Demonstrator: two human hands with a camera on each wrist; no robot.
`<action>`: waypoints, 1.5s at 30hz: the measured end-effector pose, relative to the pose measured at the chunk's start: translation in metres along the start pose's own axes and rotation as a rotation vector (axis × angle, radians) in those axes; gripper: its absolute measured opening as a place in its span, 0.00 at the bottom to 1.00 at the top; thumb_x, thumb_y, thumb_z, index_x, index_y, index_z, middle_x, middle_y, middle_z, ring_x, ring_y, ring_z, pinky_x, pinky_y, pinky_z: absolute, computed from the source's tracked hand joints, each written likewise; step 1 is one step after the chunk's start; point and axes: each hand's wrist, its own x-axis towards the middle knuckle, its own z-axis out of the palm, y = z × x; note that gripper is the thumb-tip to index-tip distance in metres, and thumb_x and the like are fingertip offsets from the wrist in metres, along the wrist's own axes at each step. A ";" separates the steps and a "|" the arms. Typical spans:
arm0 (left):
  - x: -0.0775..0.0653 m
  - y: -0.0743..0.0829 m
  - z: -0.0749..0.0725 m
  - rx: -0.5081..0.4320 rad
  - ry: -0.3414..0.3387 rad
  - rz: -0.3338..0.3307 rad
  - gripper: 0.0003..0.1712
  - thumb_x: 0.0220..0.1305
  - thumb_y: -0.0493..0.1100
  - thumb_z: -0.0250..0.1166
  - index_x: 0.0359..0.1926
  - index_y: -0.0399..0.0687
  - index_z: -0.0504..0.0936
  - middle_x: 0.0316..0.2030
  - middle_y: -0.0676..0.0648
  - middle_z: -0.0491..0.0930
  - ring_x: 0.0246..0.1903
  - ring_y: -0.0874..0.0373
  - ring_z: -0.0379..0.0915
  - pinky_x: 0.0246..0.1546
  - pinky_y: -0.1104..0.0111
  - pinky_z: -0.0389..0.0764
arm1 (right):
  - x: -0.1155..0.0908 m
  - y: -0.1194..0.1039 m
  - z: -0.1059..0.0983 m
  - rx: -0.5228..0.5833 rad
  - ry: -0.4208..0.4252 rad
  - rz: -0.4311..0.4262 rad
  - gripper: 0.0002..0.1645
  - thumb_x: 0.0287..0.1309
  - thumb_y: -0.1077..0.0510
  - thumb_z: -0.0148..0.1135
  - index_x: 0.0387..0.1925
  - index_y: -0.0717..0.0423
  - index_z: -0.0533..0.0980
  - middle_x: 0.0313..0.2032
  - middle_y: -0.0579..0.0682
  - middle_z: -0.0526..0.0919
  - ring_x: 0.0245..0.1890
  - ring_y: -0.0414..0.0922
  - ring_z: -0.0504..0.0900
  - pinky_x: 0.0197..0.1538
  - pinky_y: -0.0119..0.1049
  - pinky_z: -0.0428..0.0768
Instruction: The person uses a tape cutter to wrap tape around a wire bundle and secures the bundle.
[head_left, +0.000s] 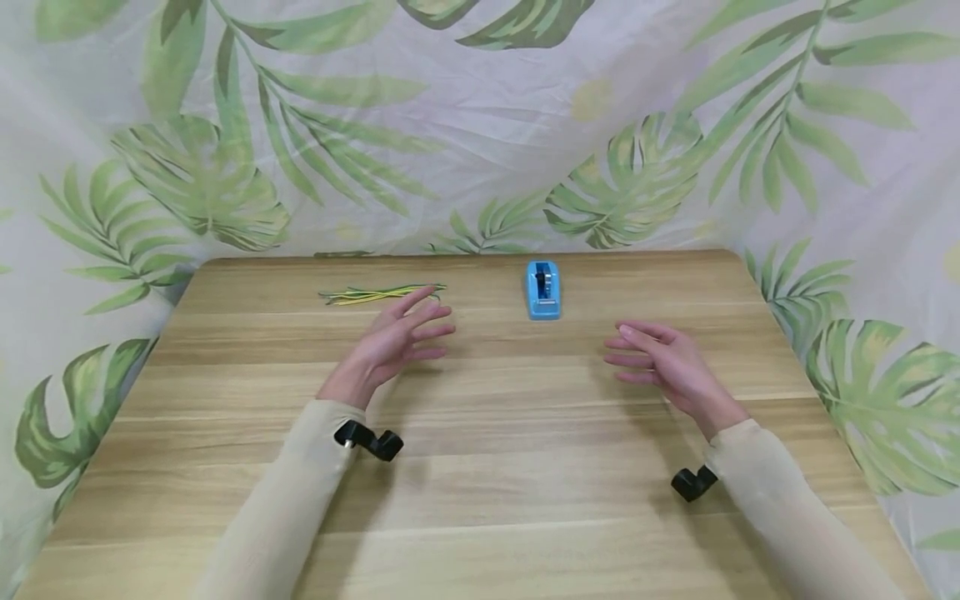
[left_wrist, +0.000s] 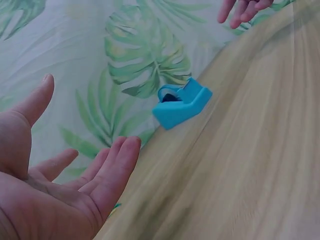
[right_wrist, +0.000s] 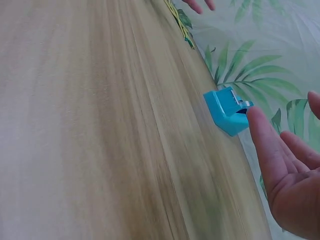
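A blue tape dispenser stands near the back edge of the wooden table, between the two hands. To its left lies a loose bundle of thin green and yellow strands, perhaps twist ties; their exact kind is hard to tell. My left hand hovers over the table just in front of the bundle, fingers spread and holding nothing. On the other side, my right hand is raised in front and to the right of the dispenser, its fingers extended and without anything in them. Neither hand touches the dispenser.
The wooden table reaches back to a leaf-printed cloth, which hangs behind it and along both sides. Each wrist carries a black camera mount, one at the left sleeve and one at the right sleeve.
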 end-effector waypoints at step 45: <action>0.129 -0.016 0.076 0.274 0.025 -0.019 0.48 0.64 0.54 0.72 0.78 0.58 0.56 0.69 0.39 0.67 0.61 0.41 0.71 0.47 0.52 0.84 | 0.097 -0.009 0.034 -0.038 -0.050 0.124 0.36 0.73 0.50 0.58 0.73 0.63 0.61 0.60 0.70 0.75 0.59 0.63 0.77 0.55 0.52 0.81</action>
